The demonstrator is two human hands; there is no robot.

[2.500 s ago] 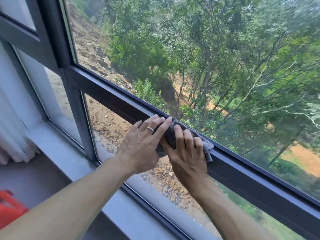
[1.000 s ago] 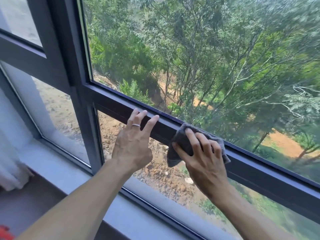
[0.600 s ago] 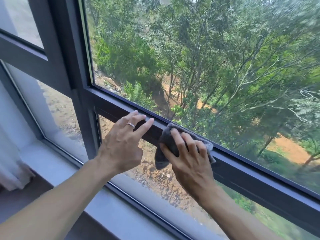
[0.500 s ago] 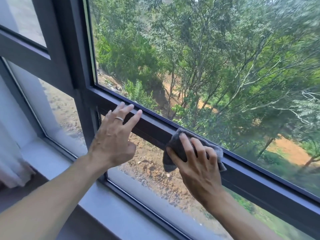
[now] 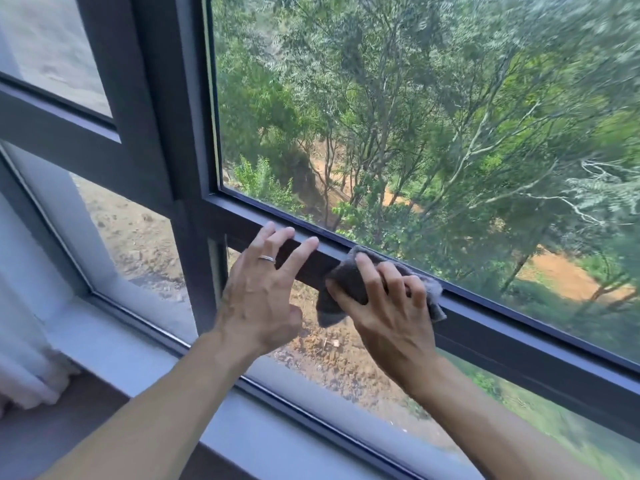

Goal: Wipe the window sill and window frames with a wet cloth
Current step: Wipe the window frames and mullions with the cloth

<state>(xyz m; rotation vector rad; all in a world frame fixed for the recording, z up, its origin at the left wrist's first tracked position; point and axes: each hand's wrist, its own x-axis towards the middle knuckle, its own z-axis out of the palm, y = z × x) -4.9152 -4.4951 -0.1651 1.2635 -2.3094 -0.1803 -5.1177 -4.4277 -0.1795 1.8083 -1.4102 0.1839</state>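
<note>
Against the dark frame rail (image 5: 519, 344), right hand (image 5: 388, 317) presses a crumpled grey cloth (image 5: 346, 282); left hand (image 5: 263, 296) rests open-fingered.

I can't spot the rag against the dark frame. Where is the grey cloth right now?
In the head view, right of centre: the grey cloth lies on the horizontal frame bar under the right hand, just right of the left hand.
</note>
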